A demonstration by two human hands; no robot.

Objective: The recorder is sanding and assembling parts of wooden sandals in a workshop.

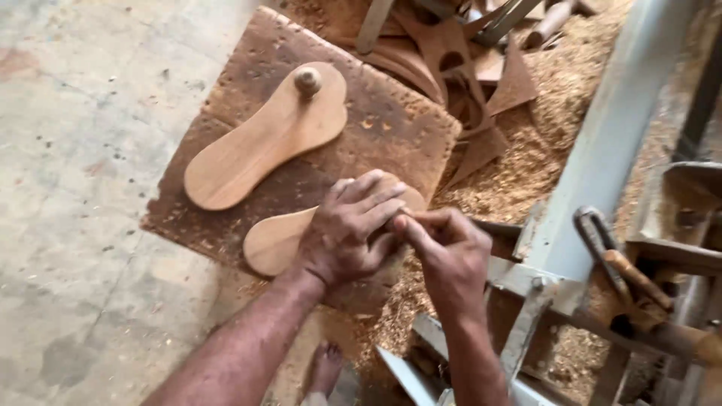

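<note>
Sawdust-strewn concrete floor

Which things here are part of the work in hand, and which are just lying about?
In hand:
- left hand pressing on the near wooden sole
- right hand, fingertips at that sole's covered end
- brown board under it

Lying about:
- far wooden sole with a knob
- wood offcuts
- sawdust
- metal frame

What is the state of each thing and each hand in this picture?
Wooden sole with peg: lies flat on the board, untouched, peg upright.
Second wooden sole: flat, its far end covered by the hands.
Brown board: flat on the floor.
Left hand: pressed on the second sole.
Right hand: fingers pinched at the sole's end; what they hold is hidden.
</note>
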